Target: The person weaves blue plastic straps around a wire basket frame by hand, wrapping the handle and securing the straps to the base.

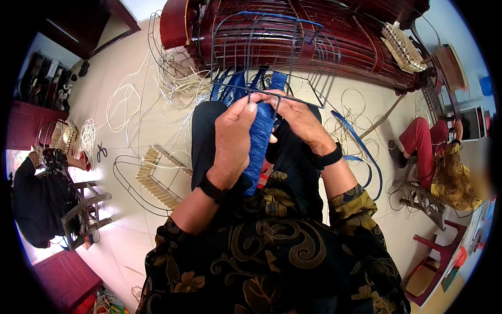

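Over my lap is a dark wire frame [308,98], its thin bars rising away from me. A band of shiny blue strip [260,149] is wrapped closely along its near part and hangs down between my hands. My left hand [234,138] is closed on the upper left edge of this blue band, thumb on top. Opposite it, my right hand [300,120] pinches at the wire by the band's upper end, fingertips close to the left ones. Whether a loose strip end lies between the right fingers is too small to tell. More blue strips [230,88] hang behind the frame.
A dark red wooden bench [282,39] stands ahead. Pale cord [180,86] lies tangled on the tiles, with scissors [101,152] and a cream-wrapped frame [151,175] at left. A blue strip [361,141] curls at right. People sit on both sides; a slatted basket [403,48] rests on the bench.
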Demonstrator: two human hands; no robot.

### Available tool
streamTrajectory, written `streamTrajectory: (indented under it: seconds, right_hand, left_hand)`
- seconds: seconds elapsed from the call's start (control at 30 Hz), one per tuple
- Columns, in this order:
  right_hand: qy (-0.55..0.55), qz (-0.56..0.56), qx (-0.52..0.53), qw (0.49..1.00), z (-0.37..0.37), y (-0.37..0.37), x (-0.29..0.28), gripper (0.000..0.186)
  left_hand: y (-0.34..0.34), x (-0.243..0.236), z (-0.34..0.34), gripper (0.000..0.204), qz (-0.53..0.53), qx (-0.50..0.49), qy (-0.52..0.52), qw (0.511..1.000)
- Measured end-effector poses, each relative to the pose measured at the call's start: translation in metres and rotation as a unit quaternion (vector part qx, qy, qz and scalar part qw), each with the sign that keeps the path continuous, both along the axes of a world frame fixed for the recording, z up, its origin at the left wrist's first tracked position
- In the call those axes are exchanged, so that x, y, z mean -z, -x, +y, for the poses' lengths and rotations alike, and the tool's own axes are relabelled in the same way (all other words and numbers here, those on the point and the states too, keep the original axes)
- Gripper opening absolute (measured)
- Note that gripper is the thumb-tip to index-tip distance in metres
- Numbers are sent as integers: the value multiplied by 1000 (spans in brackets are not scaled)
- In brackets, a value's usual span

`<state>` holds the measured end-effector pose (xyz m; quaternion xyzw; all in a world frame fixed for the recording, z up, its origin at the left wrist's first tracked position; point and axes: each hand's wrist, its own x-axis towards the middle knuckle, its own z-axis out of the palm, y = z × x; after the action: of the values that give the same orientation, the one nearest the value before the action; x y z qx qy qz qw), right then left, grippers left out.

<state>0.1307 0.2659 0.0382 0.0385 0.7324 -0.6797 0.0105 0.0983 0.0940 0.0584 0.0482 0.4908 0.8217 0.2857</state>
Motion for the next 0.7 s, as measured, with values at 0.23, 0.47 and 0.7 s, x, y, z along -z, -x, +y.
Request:
streamTrajectory:
  seconds: [0.23,0.47,0.7]
  right_hand:
    - [83,-93,24,992,13,-10,-26,17]
    - [133,-137,67,979,21,-23,-29,21]
    - [97,-151,76,981,24,-22,-30,24]
  left_hand:
    - [5,9,1,34,-12,19,-15,1000]
    - [24,13,2,32,-50,123,-74,988]
    - [55,37,11,50,-130,303,-208,921]
